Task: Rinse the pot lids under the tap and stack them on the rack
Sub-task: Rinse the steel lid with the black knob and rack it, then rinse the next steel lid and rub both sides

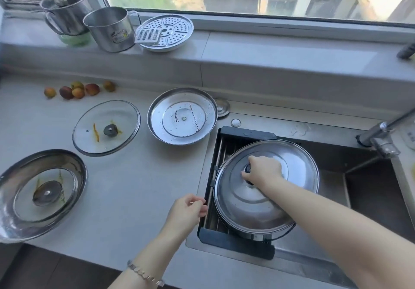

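Your left hand idles just left of the rack, fingers loosely curled and empty; steady the rack with it. Your right hand grips the knob of the big steel lid over the rack: set it down level. It's domed and shiny. Farther left of the rack, smeared lids wait on the desk.
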Motion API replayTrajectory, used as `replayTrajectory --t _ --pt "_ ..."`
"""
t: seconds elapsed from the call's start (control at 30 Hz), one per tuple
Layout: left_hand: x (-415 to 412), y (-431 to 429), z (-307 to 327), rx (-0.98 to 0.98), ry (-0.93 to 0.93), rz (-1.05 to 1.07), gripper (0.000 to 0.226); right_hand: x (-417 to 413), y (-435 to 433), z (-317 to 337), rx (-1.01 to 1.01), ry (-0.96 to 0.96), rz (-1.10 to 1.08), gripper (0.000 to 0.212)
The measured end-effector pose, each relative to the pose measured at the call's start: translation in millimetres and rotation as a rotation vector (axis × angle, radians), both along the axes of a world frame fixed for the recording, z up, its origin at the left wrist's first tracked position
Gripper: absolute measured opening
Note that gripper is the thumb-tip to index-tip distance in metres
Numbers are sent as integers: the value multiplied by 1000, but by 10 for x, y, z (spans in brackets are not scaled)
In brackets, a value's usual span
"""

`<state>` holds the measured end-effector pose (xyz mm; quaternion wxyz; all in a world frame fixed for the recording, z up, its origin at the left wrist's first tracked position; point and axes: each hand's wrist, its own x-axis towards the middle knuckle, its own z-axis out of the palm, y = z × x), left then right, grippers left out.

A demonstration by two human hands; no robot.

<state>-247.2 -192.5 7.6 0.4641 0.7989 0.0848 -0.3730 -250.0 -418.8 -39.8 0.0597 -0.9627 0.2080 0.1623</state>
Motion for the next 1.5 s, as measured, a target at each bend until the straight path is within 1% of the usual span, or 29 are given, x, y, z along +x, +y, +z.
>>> replayTrajectory --t 0.1,0.23,0.33,0.43,0.5,0.67,0.8,0.9,1.0,1.07,1.13,1.17,1.27,1.33,1.43,1.5 --pt "36 -44 -17 1 3 -17 20 -73 -23 -66 35 7 -49 39" --pt "56 -137 -75 13 25 -38 19 -115 -55 -86 85 78 -2 46" --pt "77 -194 -103 21 38 -53 19 -108 -129 -36 109 161 61 44" --pt "110 -236 -91 26 33 -62 20 -97 -154 25 34 203 125 39" --pt "136 -254 -71 28 21 -62 19 -95 -141 66 10 215 137 37" --pt "166 -274 -46 7 5 -43 20 -194 -84 79 65 202 137 37" --pt "161 -295 -71 9 4 -32 21 -301 -57 61 131 145 79 26" --pt "148 -334 -104 16 16 -43 20 -324 -60 62 196 139 27 32" --pt "185 -357 -130 22 36 -30 20 -300 -61 104 198 191 35 36" --pt "273 -362 -141 20 40 19 21 -247 -68 171 127 203 57 43" --pt "440 -382 -185 -3 42 127 25 -172 -96 251 65 145 42 54" --pt "555 -400 -218 -32 61 212 29 -127 -117 288 68 97 17 53" --pt "1002 -469 -368 -171 172 499 40 27 -180 423 160 1 -67 43" --pt "1292 -526 -450 -254 240 640 46 107 -210 500 231 -50 -129 37" --pt "1575 -597 -563 -324 291 753 46 168 -240 546 294 -110 -188 32" --pt "1684 -620 -632 -342 256 784 42 154 -256 540 339 -137 -229 26"
